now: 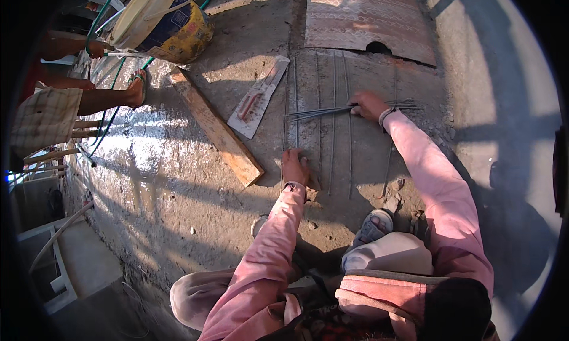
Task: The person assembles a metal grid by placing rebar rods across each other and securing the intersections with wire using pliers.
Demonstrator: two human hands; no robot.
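My right hand [367, 107] is closed round a bundle of thin metal rods [325, 111], which lies crosswise and sticks out on both sides of the fist. Several more rods [333, 127] lie lengthwise on the ground, spaced apart beneath the bundle. Down at the near end of the leftmost rods, my left hand [295, 168] is low on the ground. Its fingers are bent together at the end of one thin rod [296, 98]; the fingertips are partly hidden.
A wooden plank [216, 127] and a flat plastering float [259, 98] lie to the left. A yellow bucket [172, 30] stands tilted beyond them, beside another person's foot [137, 89] and a green hose [112, 86]. A patterned sheet [367, 18] lies ahead; a wall [492, 104] runs along the right.
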